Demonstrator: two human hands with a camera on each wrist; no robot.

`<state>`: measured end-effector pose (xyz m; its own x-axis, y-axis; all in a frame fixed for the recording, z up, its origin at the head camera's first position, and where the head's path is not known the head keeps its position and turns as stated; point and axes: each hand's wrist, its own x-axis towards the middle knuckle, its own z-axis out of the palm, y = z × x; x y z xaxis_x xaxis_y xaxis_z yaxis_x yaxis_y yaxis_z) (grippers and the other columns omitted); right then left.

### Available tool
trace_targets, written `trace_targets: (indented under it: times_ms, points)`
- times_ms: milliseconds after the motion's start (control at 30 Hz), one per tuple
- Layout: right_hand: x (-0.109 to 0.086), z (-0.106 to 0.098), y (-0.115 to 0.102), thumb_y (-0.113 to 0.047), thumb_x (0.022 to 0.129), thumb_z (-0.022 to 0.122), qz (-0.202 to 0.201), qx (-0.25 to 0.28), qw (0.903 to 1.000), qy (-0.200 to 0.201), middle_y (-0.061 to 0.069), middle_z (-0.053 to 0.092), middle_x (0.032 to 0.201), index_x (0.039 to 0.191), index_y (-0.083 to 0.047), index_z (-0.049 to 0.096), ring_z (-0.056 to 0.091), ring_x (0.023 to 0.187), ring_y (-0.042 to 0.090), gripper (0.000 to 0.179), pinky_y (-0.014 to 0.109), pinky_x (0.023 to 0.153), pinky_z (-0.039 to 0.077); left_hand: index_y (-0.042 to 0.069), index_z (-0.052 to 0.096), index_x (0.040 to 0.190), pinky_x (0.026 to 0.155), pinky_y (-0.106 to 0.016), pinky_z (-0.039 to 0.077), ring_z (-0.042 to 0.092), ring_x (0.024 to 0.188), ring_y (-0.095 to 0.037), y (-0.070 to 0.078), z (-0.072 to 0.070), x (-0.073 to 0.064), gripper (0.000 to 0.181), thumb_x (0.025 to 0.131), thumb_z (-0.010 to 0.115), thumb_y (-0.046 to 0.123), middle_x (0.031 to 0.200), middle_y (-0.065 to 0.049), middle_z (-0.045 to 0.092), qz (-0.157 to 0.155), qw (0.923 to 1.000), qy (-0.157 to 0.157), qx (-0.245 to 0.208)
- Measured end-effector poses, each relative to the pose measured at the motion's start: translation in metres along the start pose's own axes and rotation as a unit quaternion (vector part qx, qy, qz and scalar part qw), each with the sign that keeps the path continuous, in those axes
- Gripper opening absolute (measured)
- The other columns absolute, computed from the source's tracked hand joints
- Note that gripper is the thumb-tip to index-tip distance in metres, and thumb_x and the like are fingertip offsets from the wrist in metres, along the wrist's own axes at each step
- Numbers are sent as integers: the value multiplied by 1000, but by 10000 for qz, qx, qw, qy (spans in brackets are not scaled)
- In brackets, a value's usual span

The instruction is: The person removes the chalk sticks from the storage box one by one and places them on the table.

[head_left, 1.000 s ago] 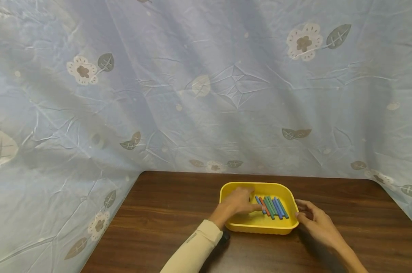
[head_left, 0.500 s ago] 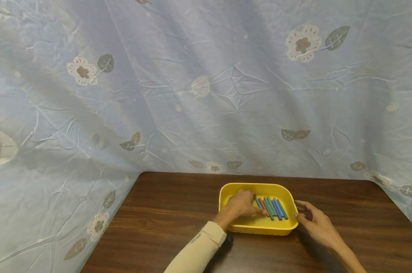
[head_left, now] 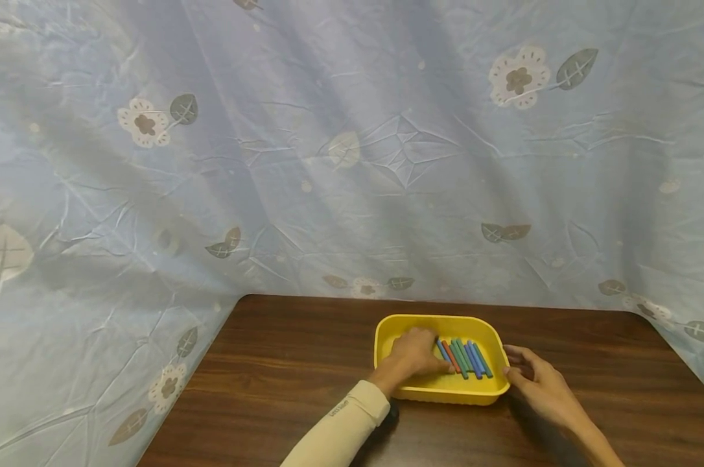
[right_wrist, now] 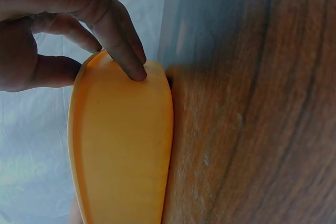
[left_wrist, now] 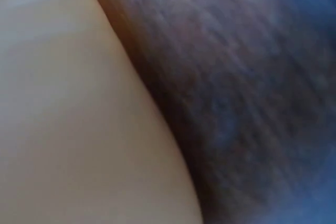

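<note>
A yellow tray point(head_left: 439, 394) stands on the table with several coloured sticks, like crayons or chalks, lying side by side in it. Over its left half, my left hand point(head_left: 413, 353) reaches in. Its thumb and fingertips sit at the two ends of the leftmost blue stick point(head_left: 443, 351), beside a red stick point(head_left: 451, 357). Green sticks point(head_left: 460, 358) and more blue ones point(head_left: 474, 359) lie farther right. My right hand point(head_left: 541, 383) grips the tray's right rim, thumb on the edge and fingers against the outer wall point(right_wrist: 121, 140). The left wrist view shows mostly blurred sleeve point(left_wrist: 79, 119).
The dark wooden table point(head_left: 293, 363) extends around the tray. A pale blue floral cloth point(head_left: 352, 214) hangs behind and along the left side. A small dark object point(head_left: 391, 413) is partly visible beneath the left wrist.
My left hand has drawn its thumb and fingers in around the leftmost blue stick, its thumb now lower. The right hand stays on the rim; the tray hardly shifts.
</note>
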<state>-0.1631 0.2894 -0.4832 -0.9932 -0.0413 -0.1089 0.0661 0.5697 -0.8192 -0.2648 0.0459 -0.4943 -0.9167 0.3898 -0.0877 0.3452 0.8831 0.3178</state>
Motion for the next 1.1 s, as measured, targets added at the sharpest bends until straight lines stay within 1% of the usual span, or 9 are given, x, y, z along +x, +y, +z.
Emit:
trace_targets:
  times_ms: [133,300,433,567,667,767,967,1033,1100]
  points:
    - [-1,1,-1,-25,112,58,4,12,10000,12,33,57,149,160,6,38,66,130,42,60,35,89,63,21,72,117,72,-31,53,61,83,-11,-1,2,1,59,80,90,63,97,5,69,-48,9999,52,80]
    - [-2,1,-1,-25,112,59,30,16,10000,20,32,58,149,160,4,39,65,131,42,61,35,90,63,22,71,112,71,-30,52,59,81,-10,-1,3,1,55,80,90,62,93,7,65,-43,10000,40,11]
    - [-2,1,-1,-27,112,59,1,29,10000,19,32,58,149,160,5,39,66,130,42,61,35,90,63,23,72,116,71,-30,52,59,81,-10,-1,1,1,56,79,92,60,94,8,66,-19,10000,62,-70]
    - [-2,1,-1,-27,112,59,-17,27,10000,26,32,58,149,160,5,39,66,130,42,61,36,90,64,24,73,126,68,-28,50,58,81,-9,0,-2,-1,64,78,92,61,95,9,67,37,9997,142,-178]
    - [-2,1,0,-27,112,59,-35,-7,10000,48,32,58,149,160,5,38,66,130,41,61,37,91,63,25,73,128,64,-26,47,56,78,-7,2,-6,-4,66,76,93,61,92,11,66,157,9992,247,-271]
    - [-2,1,0,-27,112,58,-80,-60,9999,55,33,58,149,161,5,38,66,130,42,61,38,92,63,26,72,129,64,-24,46,55,78,-5,7,-13,-8,66,76,93,61,92,13,66,282,9986,321,-326]
    - [-2,1,1,-25,112,59,-105,-43,9999,39,34,58,148,160,6,38,67,129,41,60,36,90,63,30,67,144,68,-21,52,65,87,-2,17,-25,-16,75,80,89,63,105,14,76,446,9982,324,-253]
    - [-2,1,1,-25,113,58,-103,-30,9999,16,34,58,148,160,6,37,67,129,42,61,36,90,63,30,65,147,71,-21,54,69,95,-2,20,-29,-20,78,81,88,65,115,13,78,516,9978,363,-205]
    - [-2,1,0,-25,113,58,-95,-33,9999,5,34,57,148,161,6,37,66,129,42,60,36,89,63,29,65,148,73,-21,55,70,97,-2,22,-32,-25,79,81,87,65,119,13,77,617,9971,407,-187]
